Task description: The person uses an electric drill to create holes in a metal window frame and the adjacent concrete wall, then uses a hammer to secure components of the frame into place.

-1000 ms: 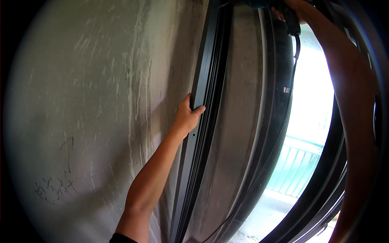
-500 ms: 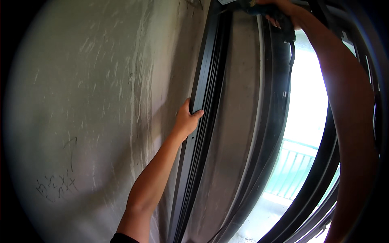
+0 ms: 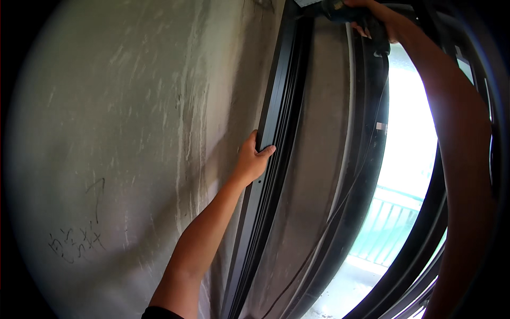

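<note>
My left hand (image 3: 256,158) is wrapped round the edge of a long dark metal frame profile (image 3: 269,114), its thumb lying across the front face. The profile stands upright beside a bare concrete wall and has grooves along its right side. Up at the top right, my right hand (image 3: 380,18) grips a dark corded power drill (image 3: 366,24). The drill points left toward the top of the profile; its tip is lost in the shadow there. From the drill's handle a thin black cord (image 3: 348,194) hangs down across the opening's side.
The grey concrete wall (image 3: 117,133) with pale streaks and handwritten marks fills the left. Right of the profile runs a brown-grey wall strip (image 3: 319,106). Beyond it is a bright opening with a railing (image 3: 390,218). More dark frame bars (image 3: 419,255) stand at the right.
The view has shifted slightly, so the profile and both hands appear a little farther right. The cord now hangs in a different curve. Both hands keep their holds.
</note>
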Action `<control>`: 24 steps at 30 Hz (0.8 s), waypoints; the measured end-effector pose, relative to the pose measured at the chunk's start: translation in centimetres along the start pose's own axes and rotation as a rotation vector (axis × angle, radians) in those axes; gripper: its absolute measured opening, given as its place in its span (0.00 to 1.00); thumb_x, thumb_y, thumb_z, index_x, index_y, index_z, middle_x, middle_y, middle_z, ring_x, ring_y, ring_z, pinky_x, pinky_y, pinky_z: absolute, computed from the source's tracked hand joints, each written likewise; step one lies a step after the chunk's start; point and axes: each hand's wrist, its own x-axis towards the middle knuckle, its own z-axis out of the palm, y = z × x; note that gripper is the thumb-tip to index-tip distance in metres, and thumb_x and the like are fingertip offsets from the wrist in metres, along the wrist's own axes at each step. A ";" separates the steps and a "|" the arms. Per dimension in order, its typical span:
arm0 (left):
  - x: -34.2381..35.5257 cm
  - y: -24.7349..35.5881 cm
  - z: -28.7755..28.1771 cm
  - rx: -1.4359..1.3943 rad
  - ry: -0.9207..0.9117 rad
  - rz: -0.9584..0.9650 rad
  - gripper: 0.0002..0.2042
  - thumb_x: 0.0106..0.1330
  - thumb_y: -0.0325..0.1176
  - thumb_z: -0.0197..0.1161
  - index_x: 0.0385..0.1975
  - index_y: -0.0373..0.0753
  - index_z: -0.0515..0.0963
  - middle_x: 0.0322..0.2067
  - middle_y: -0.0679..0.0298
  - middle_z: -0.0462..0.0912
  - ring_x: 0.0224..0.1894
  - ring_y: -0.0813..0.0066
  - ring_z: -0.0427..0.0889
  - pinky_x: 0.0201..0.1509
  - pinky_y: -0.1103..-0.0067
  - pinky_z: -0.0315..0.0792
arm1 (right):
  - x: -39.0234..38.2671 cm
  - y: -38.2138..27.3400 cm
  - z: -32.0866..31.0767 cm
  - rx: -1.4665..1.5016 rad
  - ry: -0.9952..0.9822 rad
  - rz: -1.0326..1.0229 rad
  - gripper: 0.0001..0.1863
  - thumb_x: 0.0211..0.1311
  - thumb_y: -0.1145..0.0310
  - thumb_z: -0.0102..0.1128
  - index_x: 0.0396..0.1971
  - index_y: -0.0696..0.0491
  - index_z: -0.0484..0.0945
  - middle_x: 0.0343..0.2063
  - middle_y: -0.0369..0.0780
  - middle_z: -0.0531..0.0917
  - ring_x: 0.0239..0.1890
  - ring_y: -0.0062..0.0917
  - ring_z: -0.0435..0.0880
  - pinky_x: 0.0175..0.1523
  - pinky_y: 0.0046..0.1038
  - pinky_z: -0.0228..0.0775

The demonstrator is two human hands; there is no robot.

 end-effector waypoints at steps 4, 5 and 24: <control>0.2 0.6 0.4 0.019 -0.034 -0.054 0.22 0.75 0.28 0.70 0.65 0.31 0.73 0.54 0.52 0.88 0.54 0.65 0.87 0.61 0.71 0.78 | -2.3 -0.4 -0.4 0.131 0.049 0.028 0.21 0.77 0.52 0.60 0.40 0.58 0.85 0.25 0.48 0.87 0.25 0.36 0.88 0.29 0.38 0.81; 0.3 0.2 0.3 0.009 -0.037 -0.046 0.22 0.75 0.28 0.70 0.65 0.31 0.73 0.54 0.52 0.88 0.54 0.65 0.87 0.61 0.71 0.78 | -3.1 -1.1 -0.6 0.170 0.048 0.040 0.23 0.78 0.49 0.59 0.40 0.57 0.87 0.26 0.47 0.88 0.26 0.36 0.88 0.31 0.40 0.81; -18.5 20.8 6.6 -1.033 -0.256 -0.353 0.32 0.83 0.58 0.57 0.74 0.39 0.67 0.66 0.54 0.80 0.67 0.61 0.80 0.71 0.63 0.73 | -39.5 12.3 26.8 0.481 0.587 -0.058 0.18 0.69 0.63 0.76 0.45 0.63 0.86 0.30 0.44 0.91 0.24 0.27 0.89 0.30 0.29 0.84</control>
